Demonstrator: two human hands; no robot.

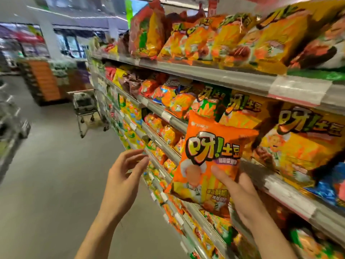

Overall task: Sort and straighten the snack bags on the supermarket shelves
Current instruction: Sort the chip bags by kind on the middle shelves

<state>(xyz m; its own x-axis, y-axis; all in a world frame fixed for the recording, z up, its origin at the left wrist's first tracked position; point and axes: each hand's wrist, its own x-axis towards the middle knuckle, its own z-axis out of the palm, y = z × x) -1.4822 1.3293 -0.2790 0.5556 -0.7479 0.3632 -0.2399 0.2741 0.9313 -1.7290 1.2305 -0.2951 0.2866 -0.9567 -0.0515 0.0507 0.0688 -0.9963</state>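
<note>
My right hand [240,195] grips an orange snack bag [209,157] by its lower right edge, thumb on the front, and holds it upright in front of the middle shelf [291,195]. My left hand [125,172] hovers to the left of the bag with fingers loosely spread, holding nothing and apart from the bag. Behind the bag, yellow snack bags [298,146] with the same logo stand on the middle shelf. More yellow and orange bags [261,38] lean on the top shelf [214,73].
Lower shelves [168,146] full of small snack bags run away to the left. A shopping trolley [85,109] stands in the aisle beside the shelving. Another trolley [11,124] is at the left edge. Grey floor [56,184] lies open beneath my arms.
</note>
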